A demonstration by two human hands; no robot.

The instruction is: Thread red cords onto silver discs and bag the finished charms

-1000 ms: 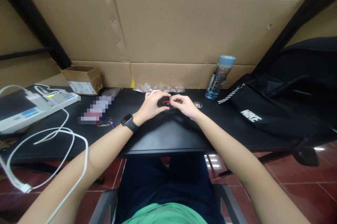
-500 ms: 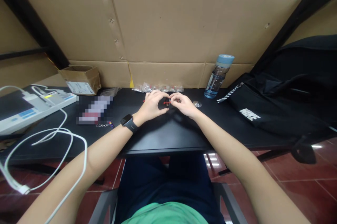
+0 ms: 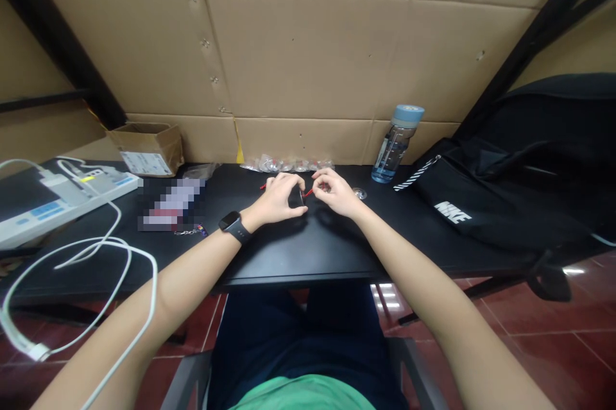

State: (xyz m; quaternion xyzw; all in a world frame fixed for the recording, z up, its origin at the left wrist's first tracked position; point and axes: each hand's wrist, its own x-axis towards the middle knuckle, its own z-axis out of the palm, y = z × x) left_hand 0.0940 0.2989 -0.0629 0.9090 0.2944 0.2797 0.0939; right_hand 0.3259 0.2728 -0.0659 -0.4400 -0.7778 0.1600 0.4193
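My left hand (image 3: pixel 280 199), with a dark watch on its wrist, holds a thin round disc (image 3: pixel 302 197) on edge between thumb and fingers. A red cord (image 3: pixel 308 192) runs from the disc to my right hand (image 3: pixel 335 192), whose thumb and index finger pinch it. More red cord (image 3: pixel 263 187) shows to the left of my left hand. Just beyond my right hand a small clear round piece (image 3: pixel 359 193) lies on the black table. Behind my hands lies a row of clear plastic packets (image 3: pixel 287 163).
A cardboard box (image 3: pixel 149 147), a power strip (image 3: pixel 67 201) with white cables and a blurred item (image 3: pixel 173 205) are at left. A water bottle (image 3: pixel 397 144) and a black bag (image 3: pixel 462 198) stand at right. Cardboard (image 3: pixel 308 51) walls the back.
My hands have moved slightly apart, and the red cord now spans the gap between them. The disc in my left hand has turned more edge-on.
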